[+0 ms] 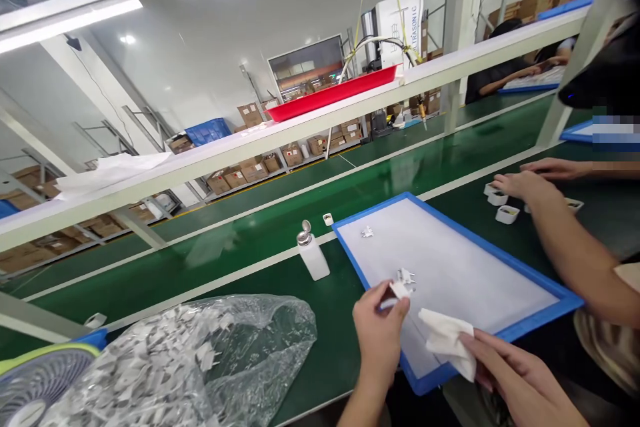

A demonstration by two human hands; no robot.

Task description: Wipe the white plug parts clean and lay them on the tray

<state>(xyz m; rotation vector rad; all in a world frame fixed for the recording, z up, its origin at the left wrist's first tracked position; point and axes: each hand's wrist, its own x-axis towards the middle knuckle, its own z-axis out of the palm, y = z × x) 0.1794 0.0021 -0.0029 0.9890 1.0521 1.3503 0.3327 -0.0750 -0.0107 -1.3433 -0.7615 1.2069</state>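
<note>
My left hand [377, 330] pinches a small white plug piece [400, 289] over the near left part of a blue-rimmed tray [480, 238]. Metal pins show just beyond my fingertips; whether they belong to that piece or to another one behind it, I cannot tell. In my right hand [520, 373] is a folded white cloth [447, 339], held above the tray's near edge. One more white plug [367, 232] lies near the tray's far left corner. Left of my hands, a clear plastic bag [285, 340] holds many white plug pieces.
A white pump bottle [314, 257] stands left of the tray, near a small white part [328, 219]. At right, a co-worker's hands [535, 183] are among white housings [507, 214]. A grey fan [45, 380] is at lower left. An overhead shelf carries a red tray [333, 95].
</note>
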